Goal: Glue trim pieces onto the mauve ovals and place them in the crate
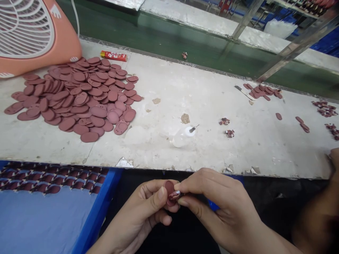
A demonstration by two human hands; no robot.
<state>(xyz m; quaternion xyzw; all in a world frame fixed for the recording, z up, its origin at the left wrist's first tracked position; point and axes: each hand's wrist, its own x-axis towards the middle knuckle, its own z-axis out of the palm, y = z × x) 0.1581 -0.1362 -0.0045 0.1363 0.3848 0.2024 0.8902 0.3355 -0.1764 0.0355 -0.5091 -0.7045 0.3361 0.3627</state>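
- Head view, foreground: left hand (143, 211), closed, pinching a maroon oval tag (169, 187) just below the worktop's front edge.
- Right hand (219, 201): closed on the same tag, holding a small shiny piece (175, 194) against it.
- Right edge: another person's hand (332, 165), blurred, touching the worktop's edge.
- Worktop (212, 77): loose heap of maroon ovals (79, 98), left.
- Beside heap: peach fan (31, 35); red box (113, 55).
- Centre: plastic bottle (182, 138) with needle tip, lying down.
- Far right: knife (242, 91) beside small heap of ovals (262, 91); small maroon clusters (224, 121).
- Below worktop, left: blue tray (97, 208) with rows of maroon pieces (50, 180).
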